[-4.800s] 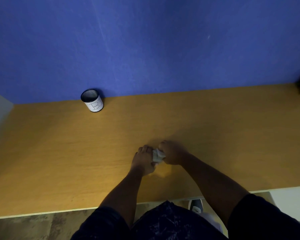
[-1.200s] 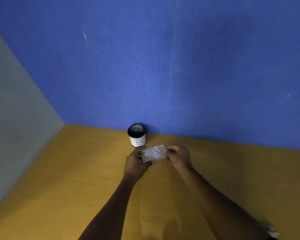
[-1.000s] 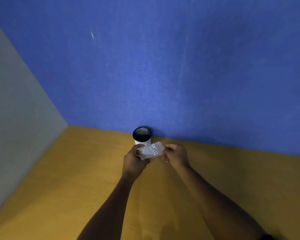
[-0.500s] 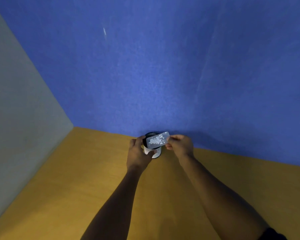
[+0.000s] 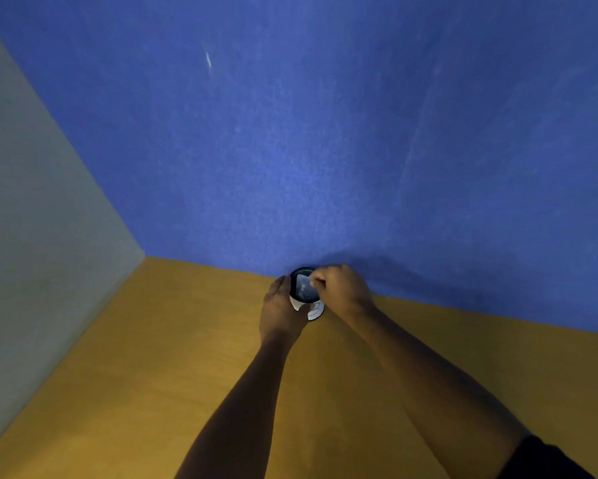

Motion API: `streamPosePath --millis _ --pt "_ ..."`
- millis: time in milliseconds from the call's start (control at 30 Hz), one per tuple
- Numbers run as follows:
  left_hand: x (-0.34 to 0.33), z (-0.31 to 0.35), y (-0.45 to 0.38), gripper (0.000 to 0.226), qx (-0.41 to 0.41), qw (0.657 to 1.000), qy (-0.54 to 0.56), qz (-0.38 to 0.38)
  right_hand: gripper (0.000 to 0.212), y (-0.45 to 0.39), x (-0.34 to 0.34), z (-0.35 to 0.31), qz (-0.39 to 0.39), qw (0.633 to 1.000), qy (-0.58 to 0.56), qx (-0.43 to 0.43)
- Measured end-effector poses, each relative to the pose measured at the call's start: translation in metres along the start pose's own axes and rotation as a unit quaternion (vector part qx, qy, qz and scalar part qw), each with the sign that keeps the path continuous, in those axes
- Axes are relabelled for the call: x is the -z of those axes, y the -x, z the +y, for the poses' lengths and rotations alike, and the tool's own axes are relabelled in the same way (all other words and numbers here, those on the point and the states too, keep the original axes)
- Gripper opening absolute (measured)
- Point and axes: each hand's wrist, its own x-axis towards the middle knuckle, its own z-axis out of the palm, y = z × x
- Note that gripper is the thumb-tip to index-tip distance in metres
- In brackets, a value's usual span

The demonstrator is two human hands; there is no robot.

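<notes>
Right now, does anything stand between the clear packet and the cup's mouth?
Nothing visible does. The right hand pinches the clear packet right at the open mouth of the cup; the left hand lies against the cup's side, not across the opening.

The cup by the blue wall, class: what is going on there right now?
A person works at a wooden table set against a blue wall. Their left hand grips a small dark-rimmed cup that stands close to the wall. Their right hand pinches a small clear packet, held tilted at the cup's mouth. The view is too blurred to tell whether anything has gone into the cup.
</notes>
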Motion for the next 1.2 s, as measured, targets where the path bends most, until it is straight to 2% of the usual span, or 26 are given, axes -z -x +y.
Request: streamPosePath --millis 200,600,700,767,867,1000,1067,1200 --pt "0.003 0.003 0.000 0.074 -0.003 1.000 0.000 -0.001 0.024 0.003 -0.001 -0.003 -0.007 0.997 0.071 0.042" --pt "0.006 0.005 0.004 0.062 -0.014 1.000 0.000 -0.005 0.013 0.015 0.005 -0.008 0.050 0.992 0.051 0.101" --pt "0.007 0.006 0.004 0.065 -0.005 1.000 0.000 -0.008 0.015 0.019 0.007 -0.008 0.052 0.996 0.027 0.063" --pt "0.008 0.008 0.006 0.073 -0.006 1.000 -0.003 -0.002 0.018 0.023 0.008 -0.006 0.083 0.996 -0.027 0.018" --pt "0.012 0.013 0.013 0.086 -0.003 1.000 -0.012 0.022 0.012 0.032 0.013 -0.004 0.170 0.965 -0.182 -0.080" --pt "0.019 0.026 0.029 0.083 -0.030 0.999 -0.017 0.036 0.005 0.055 0.026 0.005 0.183 0.885 -0.379 -0.197" --pt "0.022 0.037 0.038 0.072 -0.057 0.998 -0.002 0.037 0.009 0.068 0.032 0.011 0.180 0.857 -0.426 -0.229" --pt "0.020 0.057 0.064 0.052 -0.095 0.995 0.005 0.022 0.021 0.103 0.042 0.027 0.176 0.838 -0.444 -0.264"
